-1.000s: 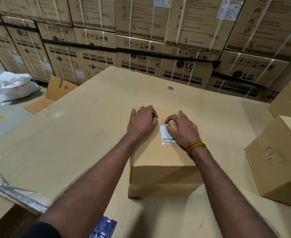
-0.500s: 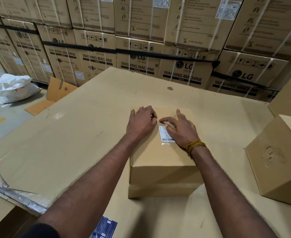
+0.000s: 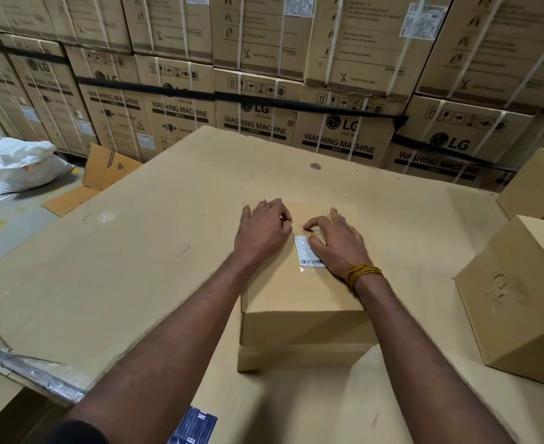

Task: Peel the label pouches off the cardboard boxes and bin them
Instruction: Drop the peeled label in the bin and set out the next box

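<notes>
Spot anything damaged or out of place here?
Yes. The box on the right has a torn patch on its side with the ribbed core showing. Loose plastic wrap hangs ragged off the big sheet's near-left edge.
</notes>
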{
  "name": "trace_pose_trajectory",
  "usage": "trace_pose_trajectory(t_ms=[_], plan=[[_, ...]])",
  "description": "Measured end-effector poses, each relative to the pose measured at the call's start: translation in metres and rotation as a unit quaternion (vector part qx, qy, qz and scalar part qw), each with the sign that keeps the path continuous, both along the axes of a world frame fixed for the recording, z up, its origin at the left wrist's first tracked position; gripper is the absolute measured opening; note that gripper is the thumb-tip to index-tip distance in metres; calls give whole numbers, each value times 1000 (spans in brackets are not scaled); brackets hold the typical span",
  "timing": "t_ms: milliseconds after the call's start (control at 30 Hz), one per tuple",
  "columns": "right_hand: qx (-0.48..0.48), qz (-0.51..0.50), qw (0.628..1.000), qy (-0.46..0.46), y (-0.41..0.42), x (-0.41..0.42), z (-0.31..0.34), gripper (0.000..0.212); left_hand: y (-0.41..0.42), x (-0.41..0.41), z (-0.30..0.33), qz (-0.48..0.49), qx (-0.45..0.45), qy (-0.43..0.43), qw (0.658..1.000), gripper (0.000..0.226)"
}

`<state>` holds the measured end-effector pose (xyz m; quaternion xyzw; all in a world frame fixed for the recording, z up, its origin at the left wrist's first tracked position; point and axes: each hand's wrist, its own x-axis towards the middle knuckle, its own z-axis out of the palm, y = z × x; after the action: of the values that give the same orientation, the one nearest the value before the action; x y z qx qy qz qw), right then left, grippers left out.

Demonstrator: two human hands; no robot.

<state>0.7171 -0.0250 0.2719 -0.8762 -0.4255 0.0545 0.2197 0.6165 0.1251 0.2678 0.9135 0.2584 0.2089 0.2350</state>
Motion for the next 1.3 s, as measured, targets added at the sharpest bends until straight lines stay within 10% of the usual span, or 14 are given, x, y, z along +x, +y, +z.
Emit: trace_pose_trajectory(t_ms=[1300], plan=[[-21,24,999,-8,-3,-3,5,38,-1,-1,1,-1,0,4,1000,12]])
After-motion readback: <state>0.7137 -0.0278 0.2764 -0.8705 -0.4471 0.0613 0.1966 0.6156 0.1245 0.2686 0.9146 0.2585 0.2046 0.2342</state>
